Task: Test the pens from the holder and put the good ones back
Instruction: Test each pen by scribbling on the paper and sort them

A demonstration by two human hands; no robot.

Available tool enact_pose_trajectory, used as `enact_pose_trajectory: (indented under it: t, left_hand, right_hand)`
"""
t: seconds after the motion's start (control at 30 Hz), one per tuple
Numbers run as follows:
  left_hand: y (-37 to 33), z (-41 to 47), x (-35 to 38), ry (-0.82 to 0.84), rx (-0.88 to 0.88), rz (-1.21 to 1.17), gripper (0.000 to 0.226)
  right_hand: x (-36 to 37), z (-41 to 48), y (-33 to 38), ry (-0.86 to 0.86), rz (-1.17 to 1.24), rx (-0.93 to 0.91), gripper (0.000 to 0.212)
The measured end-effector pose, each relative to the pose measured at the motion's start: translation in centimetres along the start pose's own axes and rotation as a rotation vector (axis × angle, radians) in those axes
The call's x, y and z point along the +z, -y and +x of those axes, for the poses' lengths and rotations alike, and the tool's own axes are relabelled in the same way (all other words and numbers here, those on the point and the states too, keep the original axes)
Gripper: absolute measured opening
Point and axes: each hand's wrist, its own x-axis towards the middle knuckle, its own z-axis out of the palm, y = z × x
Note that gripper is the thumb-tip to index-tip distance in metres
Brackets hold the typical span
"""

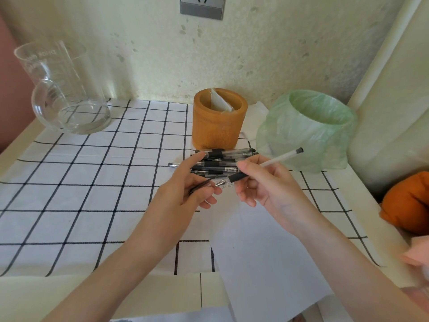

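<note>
Pens (pixel 222 162) lie in a loose heap on the checked cloth (pixel 92 182) of the worktop, just in front of the wooden holder (pixel 218 122). At far left stands a glass jug (pixel 67 94). The left hand (pixel 185 189) pinches a small metal tip (pixel 220 183), forefinger stretched out. Beside it, above a white sheet (pixel 255 252), the right hand (pixel 267 184) has its fingers curled round a black-gripped pen (pixel 239 176), whose pale tube points up towards the green-bagged bin (pixel 308 131).

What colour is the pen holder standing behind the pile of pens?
Orange-brown. The pen holder shows best in the head view, the only one given.
</note>
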Motion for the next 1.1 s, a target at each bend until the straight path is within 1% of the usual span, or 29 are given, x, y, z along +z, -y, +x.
enact_pose_trajectory:
  t: [0.1, 0.23, 0.3, 0.4, 0.47, 0.53, 0.67, 0.8, 0.87, 0.97, 1.03, 1.1]
  left_hand:
    - [0.0, -0.1, -0.1, 0.001, -0.005, -0.007, 0.054]
    - [-0.1, -0.2, 0.2, 0.021, -0.024, -0.005, 0.050]
    - [-0.1, -0.3, 0.3, 0.007, -0.041, -0.001, 0.037]
    - [-0.3, -0.4, 0.0, -0.046, -0.099, 0.019, 0.007]
    - [-0.2, -0.4, -0.2, -0.042, -0.087, 0.097, 0.017]
    - [-0.2, -0.4, -0.2, -0.043, -0.061, 0.164, 0.022]
    - [0.0, -0.6, 0.1, -0.055, -0.021, 0.201, 0.024]
    - [0.3, -0.7, 0.5, -0.008, -0.065, 0.188, 0.026]
    - [0.2, -0.7, 1.3, 0.016, -0.080, 0.171, 0.027]
    - [-0.2, -0.2, 2.6, 0.018, -0.022, 0.173, 0.029]
    - [-0.5, 0.2, 3.1, 0.019, 0.018, 0.216, 0.034]
    - [-0.7, 0.6, 3.1, 0.012, 0.023, 0.284, 0.039]
  right_hand:
    - [-0.1, 0.0, 0.1, 0.025, 0.004, -0.001, 0.010]
    - [0.2, -0.2, 0.0, 0.114, -0.050, 0.010, 0.018]
    - [0.2, -0.2, 0.0, 0.103, -0.048, 0.000, 0.017]
    - [0.0, -0.2, 0.1, 0.082, 0.002, -0.023, 0.017]
    - [0.1, -0.2, 0.1, 0.076, 0.009, -0.026, 0.013]
    - [0.3, -0.2, -0.1, 0.071, 0.003, -0.024, 0.011]
    - [0.2, -0.4, -0.2, 0.078, 0.001, -0.016, 0.011]
    - [0.1, -0.7, 0.1, 0.091, -0.070, -0.024, 0.012]
    - [0.3, -0.7, 0.2, 0.032, -0.111, -0.062, 0.012]
    - [0.7, -0.4, 0.2, -0.078, -0.098, -0.151, 0.011]
    - [0.6, -0.2, 0.7, -0.107, -0.103, -0.204, 0.014]
    - [0.1, -0.1, 1.7, -0.176, -0.134, -0.271, 0.018]
